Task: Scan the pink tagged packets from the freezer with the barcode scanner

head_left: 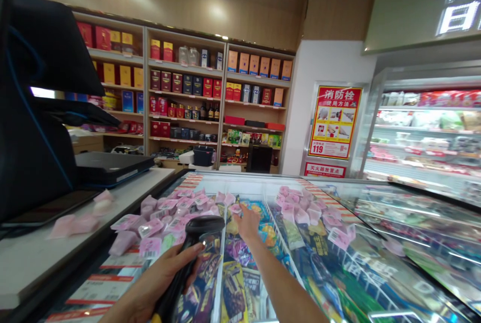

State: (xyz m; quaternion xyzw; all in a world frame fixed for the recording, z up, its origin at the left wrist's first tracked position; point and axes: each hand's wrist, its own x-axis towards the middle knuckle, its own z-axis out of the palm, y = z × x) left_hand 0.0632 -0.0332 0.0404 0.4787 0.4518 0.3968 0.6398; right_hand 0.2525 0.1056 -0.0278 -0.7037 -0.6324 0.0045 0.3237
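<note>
My left hand (175,270) is wrapped round the handle of a black barcode scanner (205,225), its head pointing away over the freezer. My right hand (249,222) reaches forward over the middle of the freezer, with thumb and forefinger closed on a small pink-labelled bag (236,208). Left of it, many similar small clear bags with pink labels (176,207) lie heaped on the glass lid. A second group of pink-labelled bags (298,202) lies to the right. Beneath the hands, wrapped frozen treats (240,253) fill wire-divided compartments.
On the left, a white counter (33,263) carries a black checkout terminal (48,87) and a few pink-labelled bags (75,223). Shelves of boxed goods (180,85) line the back wall. A lit refrigerated display (428,127) stands at the right, beyond a red fire-hydrant sign (334,122).
</note>
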